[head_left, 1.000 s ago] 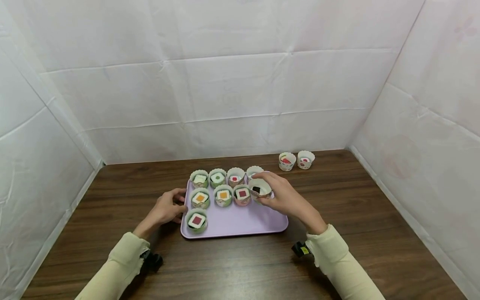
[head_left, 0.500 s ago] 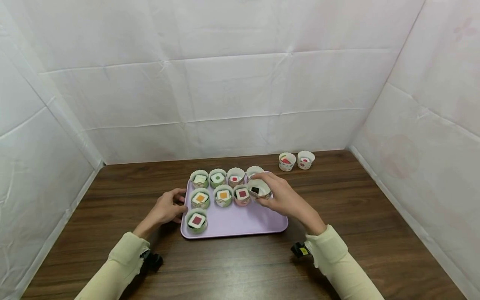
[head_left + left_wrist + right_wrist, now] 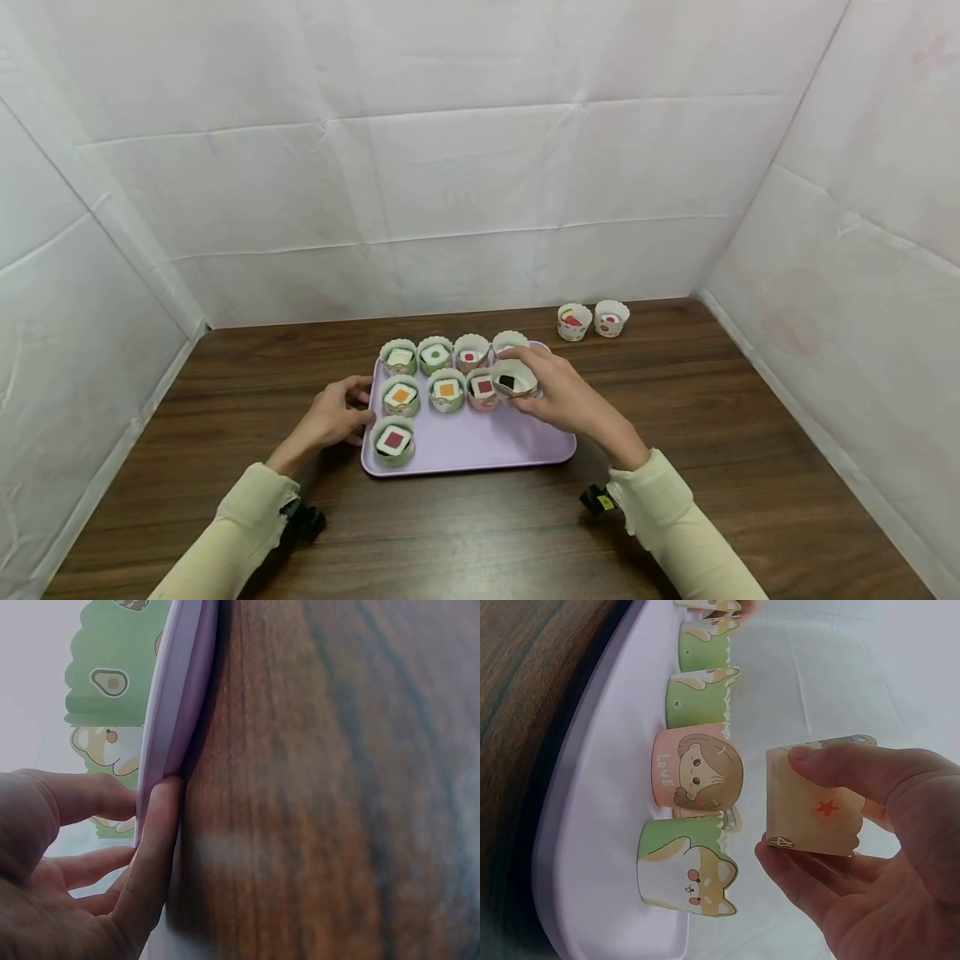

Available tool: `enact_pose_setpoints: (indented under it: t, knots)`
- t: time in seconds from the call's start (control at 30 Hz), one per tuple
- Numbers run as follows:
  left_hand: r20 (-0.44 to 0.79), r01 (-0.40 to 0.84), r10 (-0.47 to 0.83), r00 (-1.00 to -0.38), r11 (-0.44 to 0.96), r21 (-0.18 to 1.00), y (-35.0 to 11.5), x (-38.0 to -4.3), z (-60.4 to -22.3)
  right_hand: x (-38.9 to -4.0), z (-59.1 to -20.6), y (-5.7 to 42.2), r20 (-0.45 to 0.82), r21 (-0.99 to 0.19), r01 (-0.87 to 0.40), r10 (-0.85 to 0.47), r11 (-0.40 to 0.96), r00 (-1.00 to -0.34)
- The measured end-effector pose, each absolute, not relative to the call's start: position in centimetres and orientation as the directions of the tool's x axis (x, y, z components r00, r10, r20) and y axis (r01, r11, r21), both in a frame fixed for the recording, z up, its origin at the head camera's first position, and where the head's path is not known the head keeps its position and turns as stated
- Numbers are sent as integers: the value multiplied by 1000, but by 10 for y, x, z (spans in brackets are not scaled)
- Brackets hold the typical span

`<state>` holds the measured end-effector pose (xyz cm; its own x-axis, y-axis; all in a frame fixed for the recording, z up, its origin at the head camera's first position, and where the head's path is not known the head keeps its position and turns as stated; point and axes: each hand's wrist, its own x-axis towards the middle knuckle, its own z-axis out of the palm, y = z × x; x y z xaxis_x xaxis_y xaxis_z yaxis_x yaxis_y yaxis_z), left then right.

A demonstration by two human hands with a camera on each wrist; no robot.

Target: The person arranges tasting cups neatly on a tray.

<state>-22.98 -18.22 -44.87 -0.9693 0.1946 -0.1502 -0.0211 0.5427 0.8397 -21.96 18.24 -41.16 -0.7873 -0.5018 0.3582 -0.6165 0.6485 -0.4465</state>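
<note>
My right hand point(image 3: 577, 404) grips a paper baking cup point(image 3: 814, 810), tan with a red star, between thumb and fingers. It is raised over the lilac tray point(image 3: 480, 446); a dark piece point(image 3: 507, 382) shows inside. Under it in the right wrist view stands a green paper cup point(image 3: 682, 870) with a dog print, beside a pink cup point(image 3: 682, 769). My left hand point(image 3: 333, 417) pinches the tray's left rim point(image 3: 169, 697), the thumb above and a finger below. Rows of paper cups on the tray hold white pieces with coloured centres, like sushi rolls.
Two more filled paper cups, one with a red piece point(image 3: 573, 325) and one with red dots point(image 3: 610, 321), stand on the wooden table point(image 3: 480, 542) behind the tray's right end. White cloth walls point(image 3: 450, 183) enclose the table's back and sides.
My right hand has shifted slightly to the left with the paper cup, which now overlaps the pink cup's edge in the head view. My left hand and the tray have stayed put.
</note>
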Motion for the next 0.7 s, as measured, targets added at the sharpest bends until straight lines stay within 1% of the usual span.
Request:
enact_pose_setpoints:
  t: [0.43,0.7]
  knots:
    - [-148,-22,190,-970,543,840,-183,-229,-450,-218,-413,176,346,-435,-633,-530,640,-774]
    - [-138,-10,198,-970,539,842,-183,-230,-449,-218,-415,174,369,-431,-646,-531,629,-763]
